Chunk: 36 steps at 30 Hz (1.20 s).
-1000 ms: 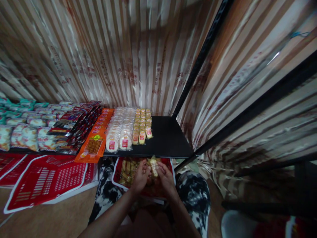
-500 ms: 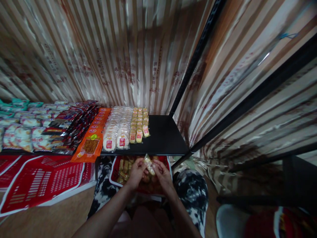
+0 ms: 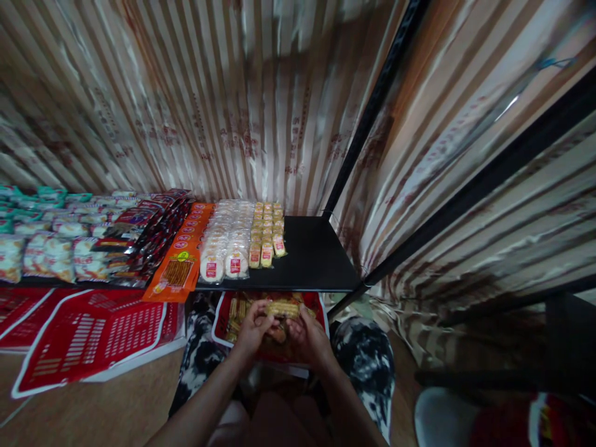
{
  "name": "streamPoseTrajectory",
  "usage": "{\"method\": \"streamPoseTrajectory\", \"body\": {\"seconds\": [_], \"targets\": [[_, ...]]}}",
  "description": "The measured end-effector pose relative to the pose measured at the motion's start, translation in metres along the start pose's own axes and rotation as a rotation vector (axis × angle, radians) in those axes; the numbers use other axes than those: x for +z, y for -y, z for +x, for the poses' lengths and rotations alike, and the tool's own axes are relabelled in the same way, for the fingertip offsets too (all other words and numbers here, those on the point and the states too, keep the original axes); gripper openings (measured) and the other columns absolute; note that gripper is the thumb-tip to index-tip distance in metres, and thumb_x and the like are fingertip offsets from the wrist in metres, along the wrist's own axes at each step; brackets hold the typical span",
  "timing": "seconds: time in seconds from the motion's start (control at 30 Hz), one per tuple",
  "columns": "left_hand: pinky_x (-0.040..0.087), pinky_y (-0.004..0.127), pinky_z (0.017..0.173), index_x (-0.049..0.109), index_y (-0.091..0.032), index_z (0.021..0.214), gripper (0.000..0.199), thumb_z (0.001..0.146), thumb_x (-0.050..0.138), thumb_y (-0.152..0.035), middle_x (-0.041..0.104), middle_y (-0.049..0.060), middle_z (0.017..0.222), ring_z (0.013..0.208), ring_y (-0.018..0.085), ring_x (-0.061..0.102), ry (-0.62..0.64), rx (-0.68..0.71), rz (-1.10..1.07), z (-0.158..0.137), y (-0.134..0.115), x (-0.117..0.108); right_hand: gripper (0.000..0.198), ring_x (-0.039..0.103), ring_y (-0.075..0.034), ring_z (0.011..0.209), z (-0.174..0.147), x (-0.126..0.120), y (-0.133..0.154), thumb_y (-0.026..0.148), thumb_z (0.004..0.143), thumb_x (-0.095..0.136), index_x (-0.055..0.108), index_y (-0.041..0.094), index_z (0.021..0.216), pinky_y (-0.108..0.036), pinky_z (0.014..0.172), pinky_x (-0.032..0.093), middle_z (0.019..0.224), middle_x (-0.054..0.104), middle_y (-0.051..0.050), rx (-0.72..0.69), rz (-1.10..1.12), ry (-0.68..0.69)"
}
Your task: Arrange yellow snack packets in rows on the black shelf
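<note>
Between my two hands lies a yellow wrapped snack packet (image 3: 284,309), held level by its ends. My left hand (image 3: 254,326) grips its left end, and my right hand (image 3: 310,329) is closed on the right end. Beneath them stands a red basket with a white rim (image 3: 215,332), holding several similar yellow packets (image 3: 239,310). Just beyond, rows of small yellow packets with red labels (image 3: 267,251) stand on the black shelf (image 3: 316,254). Beside those rows are clear-wrapped round white crackers (image 3: 236,264).
Left along the shelf are an orange snack bag (image 3: 174,267), dark red packets (image 3: 144,226) and white bagged snacks (image 3: 46,254). Red baskets (image 3: 102,329) sit below at the left. A black post (image 3: 367,118) and a slanted bar (image 3: 447,211) rise at the right, before a striped curtain (image 3: 209,93).
The packet in my hands has turned from slanting upright to lying level, with its long side now facing me. The view has shifted slightly to the left.
</note>
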<state>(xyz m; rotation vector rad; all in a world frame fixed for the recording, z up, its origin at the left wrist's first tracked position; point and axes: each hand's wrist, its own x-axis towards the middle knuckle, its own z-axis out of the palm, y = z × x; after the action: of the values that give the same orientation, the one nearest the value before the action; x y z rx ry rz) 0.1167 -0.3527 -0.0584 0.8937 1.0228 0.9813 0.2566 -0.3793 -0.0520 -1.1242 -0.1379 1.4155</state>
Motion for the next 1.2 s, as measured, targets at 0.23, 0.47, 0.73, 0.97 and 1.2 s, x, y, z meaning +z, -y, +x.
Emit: {"method": "streamPoseTrajectory", "body": {"seconds": [0.23,0.47,0.73,0.97,1.2], "targets": [[0.048,0.024,0.059,0.055,-0.019,0.105,0.053,0.058,0.074,-0.033,0.059,0.004,0.091,0.068,0.016,0.066,0.106,-0.118,-0.163,-0.013,-0.012,-0.011,0.039,0.060,-0.008,0.057,-0.003,0.005,0.012,0.042,0.059,0.075,0.066,0.018,0.088,-0.018,0.056,0.050,0.079,0.068,-0.002,-0.049,-0.083,0.104],[0.050,0.028,0.066,0.058,-0.014,0.105,0.050,0.064,0.071,-0.041,0.066,0.010,0.089,0.078,0.021,0.066,0.125,-0.149,-0.290,-0.019,-0.023,-0.010,0.035,0.062,-0.021,0.085,-0.007,0.000,0.015,0.048,0.062,0.069,0.067,0.022,0.084,-0.026,0.063,0.051,0.100,0.066,-0.006,-0.192,-0.362,0.113],[0.050,0.023,0.060,0.063,-0.016,0.091,0.042,0.057,0.074,-0.037,0.066,0.007,0.093,0.080,0.018,0.062,-0.013,-0.071,-0.069,-0.006,-0.019,-0.003,0.043,0.060,-0.023,0.100,-0.002,-0.008,0.016,0.041,0.062,0.072,0.066,0.024,0.101,-0.036,0.087,0.047,0.110,0.065,-0.007,-0.291,-0.434,0.226],[0.048,0.027,0.079,0.066,-0.019,0.090,0.031,0.063,0.052,-0.011,0.067,0.003,0.093,0.088,0.017,0.061,0.110,0.169,0.297,0.014,-0.023,0.002,0.040,0.064,-0.022,0.085,0.005,-0.013,0.010,0.043,0.057,0.075,0.069,0.023,0.091,-0.037,0.080,0.051,0.090,0.070,-0.006,-0.335,-0.649,0.232],[0.047,0.030,0.087,0.050,-0.021,0.122,0.055,0.069,0.046,-0.010,0.058,0.007,0.118,0.099,0.017,0.058,0.140,0.322,0.523,0.021,-0.039,0.018,0.039,0.063,-0.023,0.092,0.011,-0.004,0.021,0.041,0.064,0.071,0.067,0.026,0.099,-0.034,0.081,0.050,0.098,0.070,-0.004,-0.352,-0.716,0.328]]}}
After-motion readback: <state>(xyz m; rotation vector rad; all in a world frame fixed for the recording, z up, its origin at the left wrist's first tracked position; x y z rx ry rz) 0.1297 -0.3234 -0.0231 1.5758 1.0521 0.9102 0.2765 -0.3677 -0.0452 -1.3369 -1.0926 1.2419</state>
